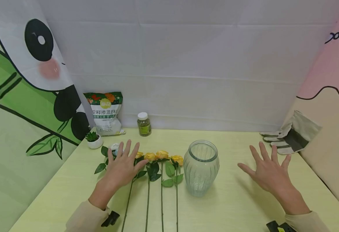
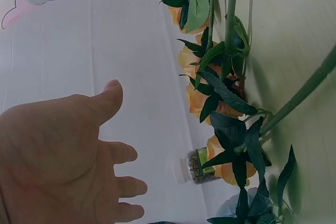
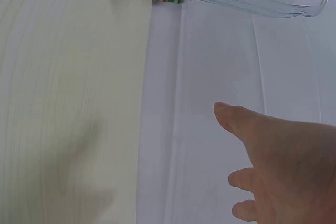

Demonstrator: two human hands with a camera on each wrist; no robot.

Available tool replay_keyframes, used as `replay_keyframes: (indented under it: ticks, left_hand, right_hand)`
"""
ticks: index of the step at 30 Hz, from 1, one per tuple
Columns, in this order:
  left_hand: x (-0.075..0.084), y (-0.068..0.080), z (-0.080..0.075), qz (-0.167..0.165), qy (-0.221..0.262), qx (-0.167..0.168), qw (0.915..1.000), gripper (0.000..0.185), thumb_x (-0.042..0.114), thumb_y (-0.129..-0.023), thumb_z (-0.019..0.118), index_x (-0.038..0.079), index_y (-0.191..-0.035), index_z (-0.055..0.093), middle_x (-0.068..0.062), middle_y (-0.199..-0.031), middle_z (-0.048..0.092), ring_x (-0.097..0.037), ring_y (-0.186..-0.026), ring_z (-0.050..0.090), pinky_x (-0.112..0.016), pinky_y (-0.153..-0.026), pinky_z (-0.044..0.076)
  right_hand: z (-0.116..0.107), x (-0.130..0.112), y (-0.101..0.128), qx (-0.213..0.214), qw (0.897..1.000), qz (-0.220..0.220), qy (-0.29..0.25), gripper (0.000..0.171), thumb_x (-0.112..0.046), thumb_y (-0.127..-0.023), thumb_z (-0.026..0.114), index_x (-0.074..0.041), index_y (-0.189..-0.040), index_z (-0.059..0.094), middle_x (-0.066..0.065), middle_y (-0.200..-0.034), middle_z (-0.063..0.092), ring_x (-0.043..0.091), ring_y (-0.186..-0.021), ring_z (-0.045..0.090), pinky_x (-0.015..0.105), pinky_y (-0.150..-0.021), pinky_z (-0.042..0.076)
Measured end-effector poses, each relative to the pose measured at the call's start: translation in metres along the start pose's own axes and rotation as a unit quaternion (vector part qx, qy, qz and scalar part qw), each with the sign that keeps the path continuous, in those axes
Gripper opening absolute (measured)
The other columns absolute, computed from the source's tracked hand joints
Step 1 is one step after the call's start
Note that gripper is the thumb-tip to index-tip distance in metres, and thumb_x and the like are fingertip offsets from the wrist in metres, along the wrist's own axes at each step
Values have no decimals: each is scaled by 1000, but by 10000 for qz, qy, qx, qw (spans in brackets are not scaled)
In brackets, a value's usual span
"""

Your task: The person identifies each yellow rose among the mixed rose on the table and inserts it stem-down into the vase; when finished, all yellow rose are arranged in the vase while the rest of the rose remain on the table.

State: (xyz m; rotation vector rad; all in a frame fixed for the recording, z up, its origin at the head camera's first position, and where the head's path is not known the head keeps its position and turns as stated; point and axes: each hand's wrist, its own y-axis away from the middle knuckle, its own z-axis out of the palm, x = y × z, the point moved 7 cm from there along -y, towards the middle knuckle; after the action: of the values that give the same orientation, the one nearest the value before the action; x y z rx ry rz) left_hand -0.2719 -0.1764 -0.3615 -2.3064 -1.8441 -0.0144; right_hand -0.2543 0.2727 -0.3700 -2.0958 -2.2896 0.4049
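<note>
My left hand (image 1: 122,169) hovers with spread fingers above the left end of a row of artificial roses, holding nothing. Several yellow roses (image 1: 162,154) lie side by side, their long stems running toward me. A pale blue flower (image 1: 115,148) at the row's left end is partly hidden behind my left hand. Right of the roses stands a ribbed clear glass vase (image 1: 201,170), upright with its mouth up. My right hand (image 1: 272,172) is held over the table to the right of the vase, fingers spread, with nothing in it.
At the back left stand a fertilizer bag (image 1: 105,116), a small potted succulent (image 1: 93,139) and a white-lidded jar (image 1: 144,124) of granules. A pair of gloves (image 1: 294,137) lies at the table's back right edge. Cloth walls (image 1: 186,74) enclose the table.
</note>
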Motion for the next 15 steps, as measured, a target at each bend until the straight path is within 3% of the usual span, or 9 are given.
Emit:
replay_keyframes:
  ticks: [15]
  left_hand:
    - [-4,-1,0,-50,18,43,10000,80,60,-101,46,8,-159,26,-26,-161,18,-49,-147,11,-77,-110,3]
  right_hand:
    - [1,2,1,-6,10000,-4,0,93,-71,-94,45,-1,-153,33,31,-160,12,61,-142,-5,85,-98,-12]
